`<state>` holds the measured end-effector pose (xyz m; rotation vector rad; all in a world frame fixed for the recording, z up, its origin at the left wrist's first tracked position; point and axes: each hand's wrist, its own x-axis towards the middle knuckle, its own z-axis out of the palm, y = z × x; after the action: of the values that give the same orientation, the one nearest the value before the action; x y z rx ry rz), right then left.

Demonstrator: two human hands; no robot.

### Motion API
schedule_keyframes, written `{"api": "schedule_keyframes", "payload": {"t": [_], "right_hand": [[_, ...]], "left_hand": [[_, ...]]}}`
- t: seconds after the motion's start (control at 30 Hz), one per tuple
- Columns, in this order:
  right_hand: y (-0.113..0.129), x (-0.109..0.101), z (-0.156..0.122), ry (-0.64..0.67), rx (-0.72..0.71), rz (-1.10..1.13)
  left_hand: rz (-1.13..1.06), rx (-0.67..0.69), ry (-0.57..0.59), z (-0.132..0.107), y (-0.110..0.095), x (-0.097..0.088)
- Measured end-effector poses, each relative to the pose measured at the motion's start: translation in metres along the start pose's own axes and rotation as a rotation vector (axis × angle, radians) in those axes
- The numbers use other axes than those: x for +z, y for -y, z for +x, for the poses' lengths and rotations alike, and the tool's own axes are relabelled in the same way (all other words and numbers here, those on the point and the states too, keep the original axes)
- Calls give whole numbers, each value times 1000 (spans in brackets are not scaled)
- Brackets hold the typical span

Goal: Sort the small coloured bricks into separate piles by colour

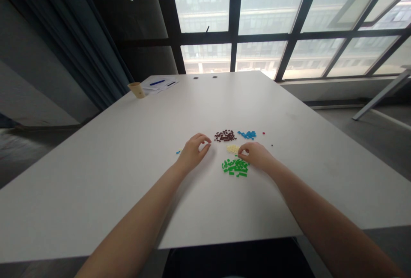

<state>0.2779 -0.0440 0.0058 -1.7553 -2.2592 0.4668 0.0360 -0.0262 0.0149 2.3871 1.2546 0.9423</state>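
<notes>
Bricks mostly piled by colour, few strays loose; my left hand and right hand curled (can't tell if gripping).

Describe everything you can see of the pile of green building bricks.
The pile of green building bricks is a loose, flat scatter of small, bright-green pieces that look like plastic. Most are small blocks; a few longer, rectangular ones lie along its near edge. It rests on the white table, on the near side of the cream brick pile. The right hand is at its far right edge; whether the fingers touch any green piece is unclear. Studs are too small to make out.
</notes>
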Motion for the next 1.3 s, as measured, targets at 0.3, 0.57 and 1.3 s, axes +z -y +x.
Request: {"api": "schedule_keyframes", "payload": {"t": [0.3, 0.57, 1.3], "right_hand": [[1, 0, -2, 117, -17, 22], [3, -3, -4, 165, -72, 94], [-1, -14, -6, 32, -41, 183]], "left_hand": [[59, -67, -55, 3, 11, -7], [180, -553, 102, 3, 75, -46], [119, -552, 539, -3, 66, -47]]}}
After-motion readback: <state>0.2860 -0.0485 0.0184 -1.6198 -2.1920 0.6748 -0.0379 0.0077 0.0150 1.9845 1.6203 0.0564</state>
